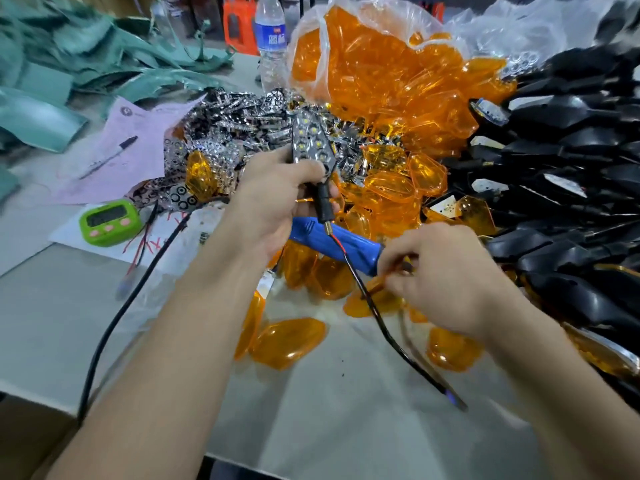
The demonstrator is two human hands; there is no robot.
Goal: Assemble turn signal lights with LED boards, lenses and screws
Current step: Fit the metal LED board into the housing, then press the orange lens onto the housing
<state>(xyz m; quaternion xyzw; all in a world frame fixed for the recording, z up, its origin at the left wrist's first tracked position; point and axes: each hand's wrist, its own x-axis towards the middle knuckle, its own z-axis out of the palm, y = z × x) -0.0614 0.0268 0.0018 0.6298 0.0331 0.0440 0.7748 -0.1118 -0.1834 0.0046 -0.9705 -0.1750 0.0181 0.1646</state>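
Turn signal light (309, 140) gripped upright in left hand (273, 202); right hand (436, 275) pinches amber lens (355, 306).

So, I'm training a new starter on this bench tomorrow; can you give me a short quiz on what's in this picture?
1. True or false: in this view the green timer lies left of the blue screwdriver.
2. What does the left hand grip? A. a water bottle B. a turn signal light with its LED board bare C. a pen
3. Fill in: the orange lenses spill from a clear plastic ____.
Key: 1 true; 2 B; 3 bag.
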